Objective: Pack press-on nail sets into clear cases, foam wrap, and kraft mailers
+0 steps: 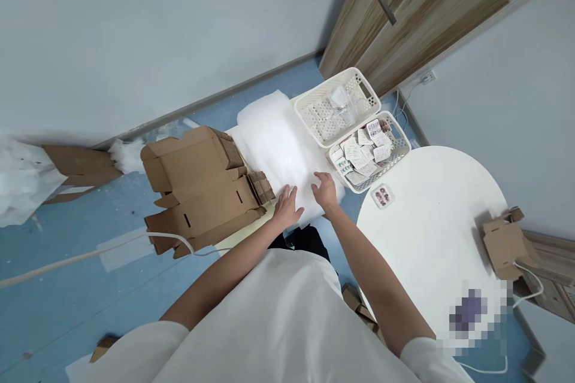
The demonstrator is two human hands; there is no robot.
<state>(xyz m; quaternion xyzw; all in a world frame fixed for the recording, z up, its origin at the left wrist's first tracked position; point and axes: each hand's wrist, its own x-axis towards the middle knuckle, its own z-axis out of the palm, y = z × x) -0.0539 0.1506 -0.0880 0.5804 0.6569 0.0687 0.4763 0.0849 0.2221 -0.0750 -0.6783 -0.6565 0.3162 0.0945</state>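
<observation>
A stack of soft white packing sheets [276, 131], foam or film by its look, lies in front of me. On its near left edge rests my left hand [286, 210], fingers spread and the thumb held apart. My right hand [325, 190] is at the near right part of the stack, its fingers slightly bent and apart, with nothing visible in them. Left of the sheets are stacked flat brown cardboard boxes [193, 161]. Just beyond my right hand stands a white basket [399, 158] holding many small printed cards [357, 155].
Another white basket [309, 128] holds clear plastic bags. To the right, a round white table [431, 215] carries a small clear case [383, 196] and a folded cardboard box [503, 242]. A pale cable [90, 254] crosses at left. White plastic bags [22, 179] sit by the wall.
</observation>
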